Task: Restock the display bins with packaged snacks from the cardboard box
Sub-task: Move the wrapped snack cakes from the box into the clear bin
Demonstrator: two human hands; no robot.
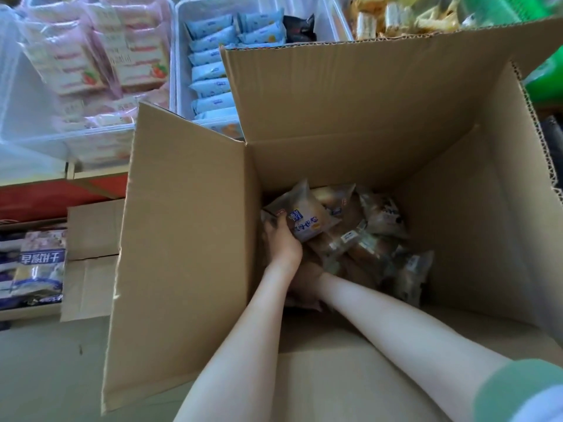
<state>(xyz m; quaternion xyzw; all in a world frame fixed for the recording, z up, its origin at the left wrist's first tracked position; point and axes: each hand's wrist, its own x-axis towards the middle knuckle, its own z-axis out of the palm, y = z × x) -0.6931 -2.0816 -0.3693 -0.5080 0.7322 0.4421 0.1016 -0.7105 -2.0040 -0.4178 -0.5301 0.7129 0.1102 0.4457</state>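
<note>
Both hands are down in the cardboard box (335, 117), reaching deep because the stock is sitting low in the far left part of the bottom.

Right hand (306, 284) is lying nearer to me, half hidden under my left forearm and in shadow. The fingers are looking curled, but I cannot tell if it is gripping anything.

Left hand (281, 242) is reaching further in, with thumb and fingers gripping the edge of one snack packet (304, 222). That packet is tilting up off the pile against the left wall. I'm taking it by the edge because the wrapper looks soft and slippery, which is a judgement.

Other packets (365, 248) are lying loose in a shallow heap, so the box is probably running low. Flaps are standing open, which is keeping the reach clear.

The box is sitting right against the display bins, so the carry should be short.

Beyond the far flap:
- The middle bin (173, 65) is holding blue packets (210, 68) standing in rows, with one black packet (298, 27) at the far end.
- The left bin (91, 134) is carrying pink packets (76, 62) piled high.
- The far right bin (344, 13) is holding yellowish snacks (396, 16).

I'm not seeing which bin matches my packet.

Step in hand, I'd say: lifting a packet out, with nothing from this grab binned yet.
</note>
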